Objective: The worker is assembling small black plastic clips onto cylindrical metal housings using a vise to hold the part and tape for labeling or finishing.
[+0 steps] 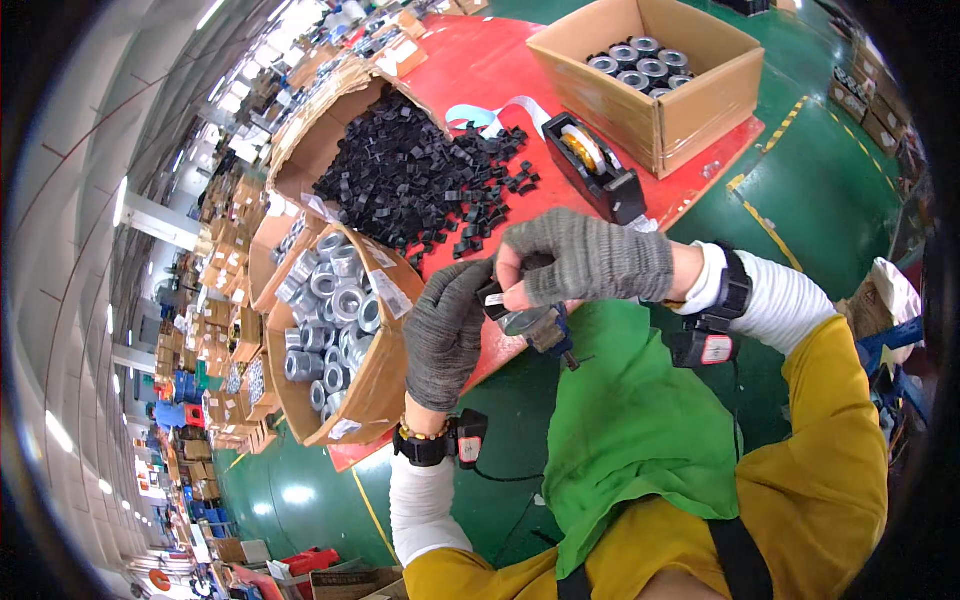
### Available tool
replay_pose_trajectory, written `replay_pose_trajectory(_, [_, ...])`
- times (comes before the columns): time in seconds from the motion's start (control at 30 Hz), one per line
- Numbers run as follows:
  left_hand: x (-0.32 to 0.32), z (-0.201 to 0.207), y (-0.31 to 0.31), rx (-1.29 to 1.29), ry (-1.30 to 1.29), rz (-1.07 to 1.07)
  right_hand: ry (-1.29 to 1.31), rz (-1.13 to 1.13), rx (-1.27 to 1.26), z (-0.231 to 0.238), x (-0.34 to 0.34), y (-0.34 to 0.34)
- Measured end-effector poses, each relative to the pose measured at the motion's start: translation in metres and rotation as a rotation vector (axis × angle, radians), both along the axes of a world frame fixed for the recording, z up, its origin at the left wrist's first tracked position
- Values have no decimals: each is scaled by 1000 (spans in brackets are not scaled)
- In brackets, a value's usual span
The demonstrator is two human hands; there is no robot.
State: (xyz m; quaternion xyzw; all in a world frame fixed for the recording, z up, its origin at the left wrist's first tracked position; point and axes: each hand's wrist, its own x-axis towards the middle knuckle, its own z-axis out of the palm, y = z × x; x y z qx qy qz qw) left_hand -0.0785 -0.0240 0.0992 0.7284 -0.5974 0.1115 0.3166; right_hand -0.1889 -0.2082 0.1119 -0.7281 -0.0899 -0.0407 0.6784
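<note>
My left hand [447, 332] and my right hand [590, 262], both in grey knitted gloves with bare fingertips, meet at the near edge of the red table. Between them is a small black plastic piece [491, 309] with a pale strip on it. The left fingers close around its left side, and the right thumb and forefinger pinch it from the right. Just below the right hand, a metal fixture [541, 328] with a round grey top stands at the table edge, partly covered by the hand. Loose black plastic pieces [420, 165] lie heaped beyond my hands.
Left of my left hand, a cardboard box [290, 392] holds silver metal rings [345, 300]. A black tape dispenser [600, 170] sits beyond my right hand. At the far right corner stands a cardboard box [715, 115] of black-and-silver cylindrical parts. The red table [470, 60] borders a green floor.
</note>
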Motion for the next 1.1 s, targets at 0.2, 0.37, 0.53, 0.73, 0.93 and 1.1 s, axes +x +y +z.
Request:
replay_pose_trajectory(0.2, [-11,-3,4,55,-29,22,138,60,104,-6,-5,3])
replay_pose_trajectory(0.37, [-13,-6,4,48,-47,19,61,8,-88,-4,-8,4])
replay_pose_trajectory(0.53, [-20,-6,1,69,-30,53,-74,-86,-129,-25,-4,4])
replay_pose_trajectory(0.73, [-26,-7,0,51,-49,72,-161,-182,-108,-37,-4,10])
replay_pose_trajectory(0.93, [-30,-10,-1,72,-89,99,-104,-201,-113,-36,-7,11])
replay_pose_trajectory(1.1, [-36,-8,-1,50,-46,108,1,-156,-79,-31,-7,11])
